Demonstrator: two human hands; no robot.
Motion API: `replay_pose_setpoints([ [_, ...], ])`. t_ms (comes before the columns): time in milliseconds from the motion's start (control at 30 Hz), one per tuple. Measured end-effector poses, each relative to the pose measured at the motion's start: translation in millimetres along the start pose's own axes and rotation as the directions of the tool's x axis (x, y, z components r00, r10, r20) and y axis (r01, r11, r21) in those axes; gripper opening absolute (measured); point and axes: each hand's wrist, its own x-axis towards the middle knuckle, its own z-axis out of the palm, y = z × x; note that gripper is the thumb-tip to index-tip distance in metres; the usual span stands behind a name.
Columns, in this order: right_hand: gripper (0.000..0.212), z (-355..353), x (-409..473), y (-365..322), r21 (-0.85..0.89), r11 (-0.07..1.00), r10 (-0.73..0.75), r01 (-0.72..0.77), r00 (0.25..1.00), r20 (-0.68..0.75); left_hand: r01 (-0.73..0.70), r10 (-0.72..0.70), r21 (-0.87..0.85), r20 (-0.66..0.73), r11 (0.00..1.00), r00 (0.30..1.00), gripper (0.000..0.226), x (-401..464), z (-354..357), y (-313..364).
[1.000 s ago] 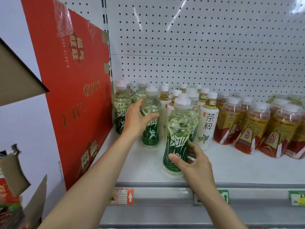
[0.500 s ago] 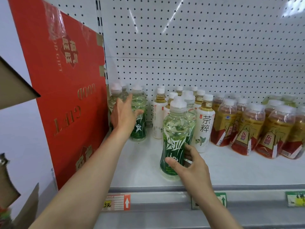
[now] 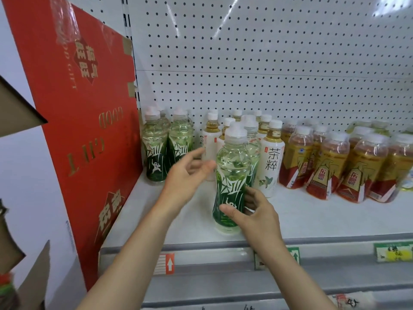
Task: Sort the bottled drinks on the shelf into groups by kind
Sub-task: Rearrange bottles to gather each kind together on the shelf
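Note:
A green-labelled clear bottle (image 3: 231, 175) stands near the shelf's front edge, and my right hand (image 3: 252, 211) grips its lower part. My left hand (image 3: 185, 175) hovers open just left of that bottle, fingers spread, holding nothing. At the far left stand several more green-labelled bottles (image 3: 156, 148), pushed against the red box. Behind the held bottle is a group of white-labelled tea bottles (image 3: 271, 157). To the right are several amber drinks with gold and red labels (image 3: 324, 166).
A tall red gift box (image 3: 85, 130) leans at the shelf's left end. The white shelf (image 3: 312, 220) has a grey front rail with price tags (image 3: 166, 264). A pegboard back wall (image 3: 268, 63) rises behind. Cardboard flaps (image 3: 13, 108) sit at far left.
My left hand let go of the green bottle it pushed back against the red box and has come right, toward the front bottle. My right hand keeps its hold.

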Motion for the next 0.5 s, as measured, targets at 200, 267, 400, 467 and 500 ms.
replay_pose_setpoints([
  [200,0.058,4.3,-2.4,-4.9,-0.089,0.995,-0.045,0.050,0.998,0.054,0.051,-0.054,0.050,0.066,0.997,0.996,0.064,-26.2,22.7,-16.7],
  [267,0.055,2.4,-4.3,-7.1,-0.080,0.995,-0.055,0.062,0.995,0.083,0.064,-0.064,0.056,0.006,0.996,0.998,0.056,-27.1,18.0,-19.8],
  [400,0.051,-12.0,1.8,-10.9,-0.036,0.995,-0.093,0.089,0.987,-0.128,0.150,-0.151,-0.016,-0.188,0.988,0.971,0.057,-18.4,-14.6,-27.4],
  [467,0.054,-18.9,12.6,-9.4,-0.075,0.996,-0.064,0.052,0.984,-0.166,0.173,-0.173,-0.029,-0.313,0.984,0.934,0.060,-9.2,-34.8,-31.7],
  [500,0.058,-20.5,18.2,-7.5,-0.105,0.994,-0.048,0.032,0.987,-0.152,0.184,-0.182,-0.028,-0.360,0.983,0.915,0.062,-4.0,-44.6,-34.6],
])
